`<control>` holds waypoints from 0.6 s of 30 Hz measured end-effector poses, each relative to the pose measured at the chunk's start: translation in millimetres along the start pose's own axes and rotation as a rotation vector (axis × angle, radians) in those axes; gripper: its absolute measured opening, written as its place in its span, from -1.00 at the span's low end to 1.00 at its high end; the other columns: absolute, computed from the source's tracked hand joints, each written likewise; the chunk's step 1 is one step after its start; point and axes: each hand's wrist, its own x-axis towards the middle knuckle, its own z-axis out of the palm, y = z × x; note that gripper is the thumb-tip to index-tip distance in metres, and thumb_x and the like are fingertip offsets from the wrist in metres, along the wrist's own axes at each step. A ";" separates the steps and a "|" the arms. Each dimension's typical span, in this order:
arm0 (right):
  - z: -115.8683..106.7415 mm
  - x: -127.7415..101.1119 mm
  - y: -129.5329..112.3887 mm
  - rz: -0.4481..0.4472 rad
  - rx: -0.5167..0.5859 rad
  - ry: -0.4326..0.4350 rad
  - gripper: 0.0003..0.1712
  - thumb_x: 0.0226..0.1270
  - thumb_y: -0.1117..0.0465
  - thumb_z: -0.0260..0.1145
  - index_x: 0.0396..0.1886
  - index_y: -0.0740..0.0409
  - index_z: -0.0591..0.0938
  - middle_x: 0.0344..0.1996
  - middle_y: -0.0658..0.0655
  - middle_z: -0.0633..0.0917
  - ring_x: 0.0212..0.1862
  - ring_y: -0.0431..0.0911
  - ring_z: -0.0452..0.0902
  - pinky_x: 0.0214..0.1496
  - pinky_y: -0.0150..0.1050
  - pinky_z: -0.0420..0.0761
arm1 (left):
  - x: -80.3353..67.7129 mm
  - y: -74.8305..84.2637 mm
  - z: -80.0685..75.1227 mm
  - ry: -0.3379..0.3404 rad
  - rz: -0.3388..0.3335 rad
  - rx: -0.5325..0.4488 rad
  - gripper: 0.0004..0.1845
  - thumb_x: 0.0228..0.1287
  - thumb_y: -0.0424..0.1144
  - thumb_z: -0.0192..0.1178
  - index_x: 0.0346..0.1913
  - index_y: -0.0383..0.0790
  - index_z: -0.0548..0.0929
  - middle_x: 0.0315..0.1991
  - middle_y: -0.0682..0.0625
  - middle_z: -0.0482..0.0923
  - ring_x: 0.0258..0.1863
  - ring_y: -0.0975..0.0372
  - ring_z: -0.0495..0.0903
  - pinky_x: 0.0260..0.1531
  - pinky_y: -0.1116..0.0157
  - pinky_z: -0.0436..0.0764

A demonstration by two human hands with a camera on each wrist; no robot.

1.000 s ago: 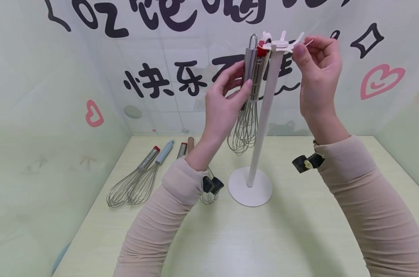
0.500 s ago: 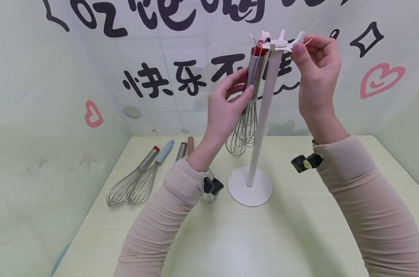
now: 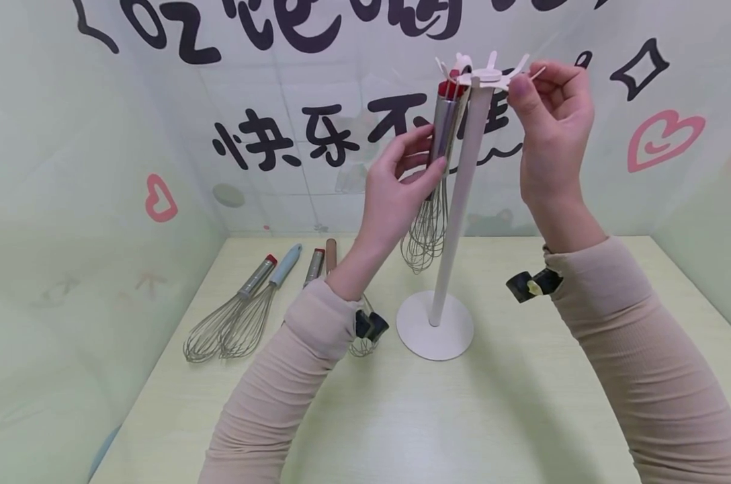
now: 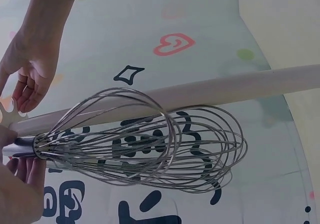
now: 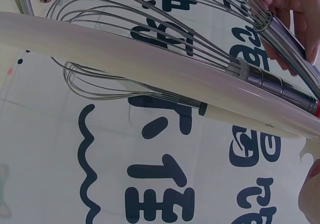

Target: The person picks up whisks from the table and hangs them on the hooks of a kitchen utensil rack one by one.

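My left hand [image 3: 398, 181] pinches the steel handle [image 3: 443, 124] of a whisk, upright with its wires [image 4: 115, 144] hanging down. The handle's top sits at the prongs of a white hanging rack [image 3: 462, 195], left of its pole. Right behind it hangs another steel whisk [image 5: 280, 86] with a red end cap. A whisk with a cream handle [image 5: 245, 121] hangs beyond the pole in the right wrist view. At the right side of the rack's top, my right hand [image 3: 553, 124] pinches a prong between thumb and fingers.
On the table at left lie a red-capped steel whisk [image 3: 258, 277] and a blue-handled whisk [image 3: 285, 265]. Another steel handle [image 3: 314, 265] and a brown handle [image 3: 331, 254] lie partly behind my left forearm. The rack's round base [image 3: 435, 343] stands on the table.
My left hand has lowered the whisk and shifted it slightly right; its top, earlier above the prongs, is now just below them. The right hand has kept its hold on the rack.
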 end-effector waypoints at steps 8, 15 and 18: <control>-2.0 1.4 0.6 0.016 -0.079 0.033 -0.63 -0.06 0.34 0.49 -0.27 0.20 0.50 -0.34 0.08 0.56 -0.23 -0.14 0.45 -0.15 -0.39 0.50 | -2.1 -5.4 -1.0 -0.019 -0.046 0.018 -0.53 0.22 -0.44 0.21 0.22 -0.30 0.47 0.09 -0.21 0.55 0.03 0.10 0.60 0.05 0.41 0.63; -0.2 0.4 2.2 -0.128 -0.205 0.022 -0.78 0.01 0.36 0.35 -0.33 0.07 0.54 -0.37 0.05 0.58 -0.25 -0.13 0.49 -0.14 -0.38 0.51 | -3.1 -8.2 -2.6 -0.043 -0.056 0.041 -0.52 0.23 -0.45 0.20 0.23 -0.30 0.46 0.09 -0.20 0.55 0.04 0.10 0.59 0.04 0.43 0.63; 0.0 0.4 2.1 -0.138 -0.207 0.020 -0.77 0.01 0.36 0.35 -0.32 0.08 0.54 -0.36 0.07 0.59 -0.25 -0.12 0.50 -0.13 -0.38 0.52 | -4.0 -9.7 -3.7 -0.050 -0.073 0.046 -0.52 0.23 -0.44 0.21 0.24 -0.29 0.46 0.08 -0.20 0.56 0.04 0.11 0.59 0.05 0.43 0.62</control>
